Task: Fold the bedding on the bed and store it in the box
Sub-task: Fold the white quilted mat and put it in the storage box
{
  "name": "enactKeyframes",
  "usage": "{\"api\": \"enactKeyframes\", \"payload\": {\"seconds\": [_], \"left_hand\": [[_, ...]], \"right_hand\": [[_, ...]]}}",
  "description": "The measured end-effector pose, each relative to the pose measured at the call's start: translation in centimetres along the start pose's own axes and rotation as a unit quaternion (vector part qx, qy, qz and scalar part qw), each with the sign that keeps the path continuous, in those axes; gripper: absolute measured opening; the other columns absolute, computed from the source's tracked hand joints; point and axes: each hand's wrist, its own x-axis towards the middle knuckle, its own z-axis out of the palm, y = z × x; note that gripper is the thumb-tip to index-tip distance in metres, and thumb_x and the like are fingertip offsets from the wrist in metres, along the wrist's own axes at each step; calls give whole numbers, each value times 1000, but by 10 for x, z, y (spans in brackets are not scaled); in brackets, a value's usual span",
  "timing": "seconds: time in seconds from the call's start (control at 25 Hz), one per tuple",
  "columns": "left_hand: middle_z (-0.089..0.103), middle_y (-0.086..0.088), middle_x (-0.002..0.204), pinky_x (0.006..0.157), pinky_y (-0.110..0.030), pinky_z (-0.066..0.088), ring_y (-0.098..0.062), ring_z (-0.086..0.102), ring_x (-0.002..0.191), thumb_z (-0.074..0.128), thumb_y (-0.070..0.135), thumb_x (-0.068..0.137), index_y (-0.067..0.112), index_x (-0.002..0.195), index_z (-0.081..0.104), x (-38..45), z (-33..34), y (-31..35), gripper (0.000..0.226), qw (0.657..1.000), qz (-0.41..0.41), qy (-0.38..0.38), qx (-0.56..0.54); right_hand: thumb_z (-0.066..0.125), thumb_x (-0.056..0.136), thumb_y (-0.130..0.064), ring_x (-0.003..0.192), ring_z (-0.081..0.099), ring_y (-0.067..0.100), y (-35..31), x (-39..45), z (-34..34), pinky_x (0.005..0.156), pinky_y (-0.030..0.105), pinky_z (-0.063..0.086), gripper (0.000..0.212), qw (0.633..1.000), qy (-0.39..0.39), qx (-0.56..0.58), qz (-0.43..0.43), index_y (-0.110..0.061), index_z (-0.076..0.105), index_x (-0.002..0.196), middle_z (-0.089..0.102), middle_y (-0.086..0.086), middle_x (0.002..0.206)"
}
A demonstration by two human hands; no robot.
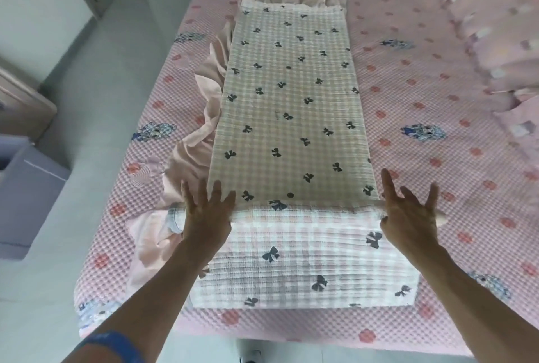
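Note:
A checked quilt [288,94] with dark bows and a pink ruffled edge lies as a long strip down the middle of the bed [437,176]. Its near end [303,257] is folded back over itself, making a thicker block at the foot of the bed. My left hand [207,211] rests flat, fingers spread, on the left end of that fold line. At the right end of the fold, my right hand [408,211] is also spread open, just at the quilt's edge. Neither hand grips anything. A grey open box [26,187] stands on the floor at the left.
The bed wears a pink sheet with red flowers and cartoon figures. Pink pillows or bedding [495,41] are piled at the far right corner. Grey floor [96,94] runs along the bed's left side, with wooden furniture [20,106] behind the box.

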Motion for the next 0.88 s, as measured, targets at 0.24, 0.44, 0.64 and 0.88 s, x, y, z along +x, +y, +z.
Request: {"api": "enactKeyframes", "payload": {"seconds": [0.24, 0.44, 0.64, 0.88], "left_hand": [[57, 2, 115, 112, -65, 12, -22, 50, 117, 58, 31, 87, 24, 109, 66, 135, 31, 2, 24, 998, 4, -67, -14], [60, 9, 77, 106, -43, 22, -16, 59, 87, 63, 26, 85, 25, 83, 60, 194, 64, 6, 4, 993, 14, -53, -102], [64, 0, 95, 111, -53, 20, -24, 58, 100, 59, 33, 88, 19, 108, 60, 225, 89, 22, 24, 995, -22, -66, -66], [-16, -8, 163, 113, -68, -2, -36, -7, 149, 30, 56, 98, 32, 155, -7, 156, 123, 95, 71, 987, 82, -34, -131]], "right_hand": [[50, 95, -29, 80, 63, 13, -26, 115, 44, 117, 63, -3, 86, 995, -89, -30, 35, -15, -9, 156, 60, -9, 65], [54, 93, -27, 71, 63, 24, -23, 164, 96, 117, 64, 6, 71, 995, -94, -4, 40, -17, 15, 151, 60, -4, 60], [59, 92, -28, 85, 62, 30, -21, 190, 134, 111, 65, 22, 63, 995, -71, 34, 56, -15, 26, 144, 65, 7, 81], [26, 100, -47, 151, 3, 37, -78, 145, 172, 114, 69, 2, 64, 984, -57, 156, -69, -33, 2, 158, -7, 4, 167]]}}
